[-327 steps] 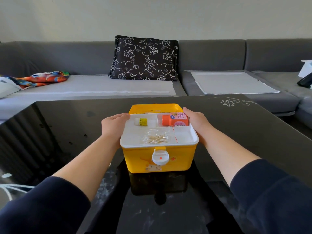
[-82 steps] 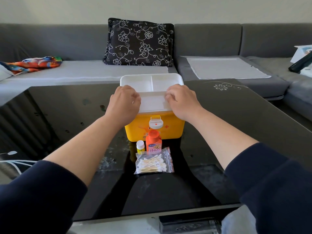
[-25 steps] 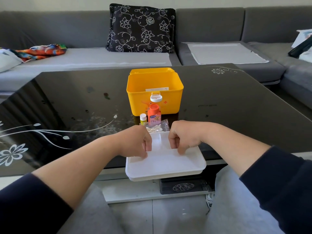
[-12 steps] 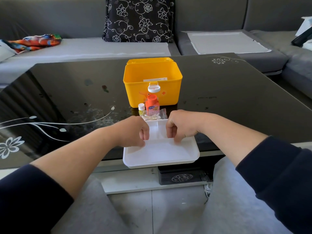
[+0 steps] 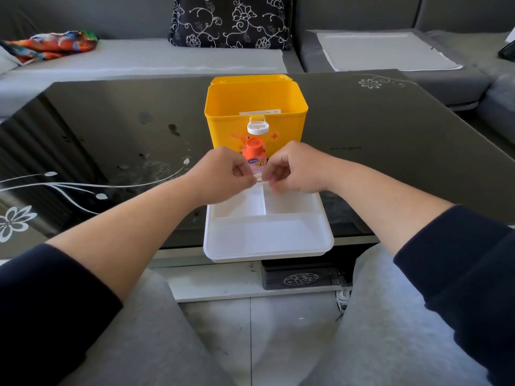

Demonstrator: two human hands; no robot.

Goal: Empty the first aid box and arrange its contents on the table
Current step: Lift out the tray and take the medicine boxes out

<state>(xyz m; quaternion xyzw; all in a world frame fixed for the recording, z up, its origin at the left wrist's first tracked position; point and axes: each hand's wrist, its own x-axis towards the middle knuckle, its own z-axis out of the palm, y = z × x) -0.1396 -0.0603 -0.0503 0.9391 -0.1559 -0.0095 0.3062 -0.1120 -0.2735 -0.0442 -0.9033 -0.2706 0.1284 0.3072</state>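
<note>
Hovering side by side — left hand [image 5: 223,174], right hand [image 5: 292,168] — fingers curled.

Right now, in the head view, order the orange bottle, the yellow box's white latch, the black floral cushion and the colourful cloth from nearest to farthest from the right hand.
From the right hand:
1. Orange bottle, just left of it.
2. White latch, on the box front behind.
3. Black floral cushion, on the sofa beyond.
4. Colourful cloth, far left on the sofa.

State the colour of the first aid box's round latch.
White, on the yellow first aid box; the latch shows in the head view.
</note>
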